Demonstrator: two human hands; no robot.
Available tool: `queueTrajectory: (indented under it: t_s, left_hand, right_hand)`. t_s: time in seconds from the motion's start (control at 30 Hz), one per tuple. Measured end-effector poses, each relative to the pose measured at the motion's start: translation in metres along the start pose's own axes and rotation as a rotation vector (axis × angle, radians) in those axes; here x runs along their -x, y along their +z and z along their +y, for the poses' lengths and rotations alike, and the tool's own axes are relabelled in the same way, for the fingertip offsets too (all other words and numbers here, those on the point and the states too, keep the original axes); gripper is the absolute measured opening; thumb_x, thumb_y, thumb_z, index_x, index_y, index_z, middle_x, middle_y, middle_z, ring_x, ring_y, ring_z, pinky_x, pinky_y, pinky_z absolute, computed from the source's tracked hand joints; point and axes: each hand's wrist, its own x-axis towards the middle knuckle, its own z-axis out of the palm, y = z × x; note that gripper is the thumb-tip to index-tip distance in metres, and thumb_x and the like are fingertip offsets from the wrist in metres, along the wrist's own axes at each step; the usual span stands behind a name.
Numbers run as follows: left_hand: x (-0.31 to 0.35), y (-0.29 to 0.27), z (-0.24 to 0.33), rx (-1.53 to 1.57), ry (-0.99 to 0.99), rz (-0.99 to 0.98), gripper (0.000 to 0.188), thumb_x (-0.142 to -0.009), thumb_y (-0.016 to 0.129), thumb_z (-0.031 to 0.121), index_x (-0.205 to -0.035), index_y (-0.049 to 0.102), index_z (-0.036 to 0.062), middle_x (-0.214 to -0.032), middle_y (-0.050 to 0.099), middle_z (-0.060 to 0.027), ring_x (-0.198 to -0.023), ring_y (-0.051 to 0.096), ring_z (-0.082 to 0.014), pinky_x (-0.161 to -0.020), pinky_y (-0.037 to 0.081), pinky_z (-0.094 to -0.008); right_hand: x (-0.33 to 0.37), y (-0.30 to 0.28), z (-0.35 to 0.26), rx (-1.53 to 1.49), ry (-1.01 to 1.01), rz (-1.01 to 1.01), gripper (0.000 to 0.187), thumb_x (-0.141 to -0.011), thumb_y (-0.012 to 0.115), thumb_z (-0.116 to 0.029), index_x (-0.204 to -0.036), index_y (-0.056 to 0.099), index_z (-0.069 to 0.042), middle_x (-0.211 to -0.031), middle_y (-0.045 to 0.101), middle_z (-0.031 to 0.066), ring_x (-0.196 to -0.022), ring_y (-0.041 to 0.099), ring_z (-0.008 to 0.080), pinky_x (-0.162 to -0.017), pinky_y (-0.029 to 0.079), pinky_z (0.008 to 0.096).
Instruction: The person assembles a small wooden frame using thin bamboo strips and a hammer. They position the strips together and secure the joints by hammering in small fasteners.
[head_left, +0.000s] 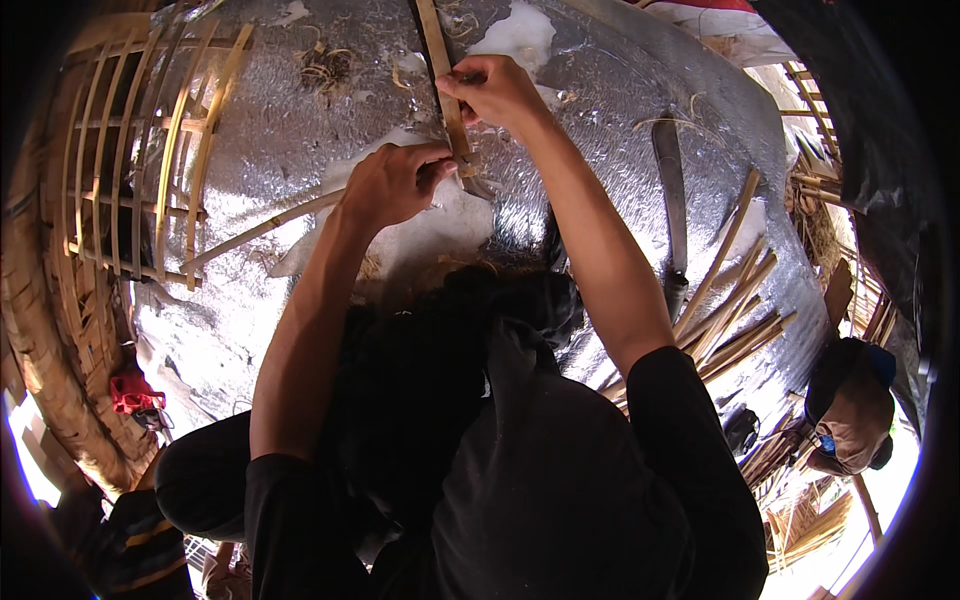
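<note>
Black clothing point(560, 480), bamboo strip point(434, 40) against right fingers point(470, 70) and left fingers point(428, 155)

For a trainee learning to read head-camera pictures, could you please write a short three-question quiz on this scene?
1. Which hand is farther up the picture, the left hand or the right hand?
2. True or false: the slatted bamboo lattice is left of both hands.
3. Fill the gap: the long knife lies on a ____-coloured sheet.

Key: 1. Right. 2. True. 3. Silver.

Short black sleeves point(690, 440), bare forearms point(310, 340), black trousers point(205, 475)
</note>
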Motion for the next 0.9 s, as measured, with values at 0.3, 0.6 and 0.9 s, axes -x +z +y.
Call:
queueTrajectory:
  t_s: [0.3, 0.6, 0.9]
  left_hand:
    - [-0.004, 0.0, -0.006, 0.026, 0.031, 0.005, 0.022, -0.097, 0.071, 0.026, -0.108, 0.075, 0.0077, -0.098, 0.076, -0.0147, -0.087, 0.074, -0.0352, -0.077, 0.057, -0.0429]
    - [0.002, 0.011, -0.021, 0.16, 0.013, 0.069, 0.017, -0.097, 0.069, 0.028, -0.103, 0.077, 0.0149, -0.093, 0.075, -0.0116, -0.087, 0.072, -0.0353, -0.076, 0.055, -0.0451]
    - [-0.004, 0.008, -0.02, 0.101, -0.004, -0.013, 0.021, -0.099, 0.066, 0.028, -0.106, 0.075, 0.0103, -0.098, 0.076, -0.0123, -0.092, 0.073, -0.034, -0.081, 0.056, -0.0431]
  right_hand:
    - [0.005, -0.001, -0.005, 0.077, 0.004, 0.005, 0.04, -0.091, 0.081, -0.035, -0.109, 0.073, -0.001, -0.086, 0.076, 0.0094, -0.067, 0.074, 0.0157, -0.06, 0.063, 0.0296]
    - [0.128, -0.04, -0.004, 0.414, -0.184, 0.619, 0.035, -0.094, 0.076, -0.031, -0.105, 0.062, -0.001, -0.094, 0.069, 0.015, -0.077, 0.072, 0.0309, -0.068, 0.055, 0.0417]
    - [0.221, -0.014, 0.089, 0.742, 0.002, 0.471, 0.066, -0.083, 0.084, -0.032, -0.123, 0.046, 0.003, -0.102, 0.06, 0.0242, -0.091, 0.064, 0.0463, -0.08, 0.052, 0.054]
